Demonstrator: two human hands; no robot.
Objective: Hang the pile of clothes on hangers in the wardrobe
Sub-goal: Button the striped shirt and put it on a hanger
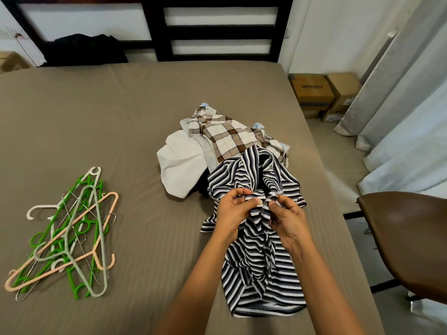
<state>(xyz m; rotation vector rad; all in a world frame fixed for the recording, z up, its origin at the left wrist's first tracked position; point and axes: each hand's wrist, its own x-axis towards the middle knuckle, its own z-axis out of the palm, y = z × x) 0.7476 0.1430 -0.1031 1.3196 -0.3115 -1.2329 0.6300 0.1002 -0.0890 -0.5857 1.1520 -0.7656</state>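
Note:
A black, white and grey striped shirt (256,269) lies bunched on the brown bed, stretching from the clothes pile toward me. My left hand (232,209) and my right hand (287,218) both pinch its gathered fabric at the middle, thumbs nearly meeting. Behind it the pile holds a brown-and-white checked shirt (229,136) on top of a white garment (181,165), with bits of light blue cloth peeking out. A heap of several plastic and wire hangers (70,238), green, peach, white and grey, lies on the bed at the left, well apart from my hands.
The bed (121,117) fills most of the view, with a dark slatted headboard (217,30) and a black garment (84,49) at its far left. A brown chair (406,238) stands at the right. Cardboard boxes (321,95) and pale curtains (399,105) lie beyond it.

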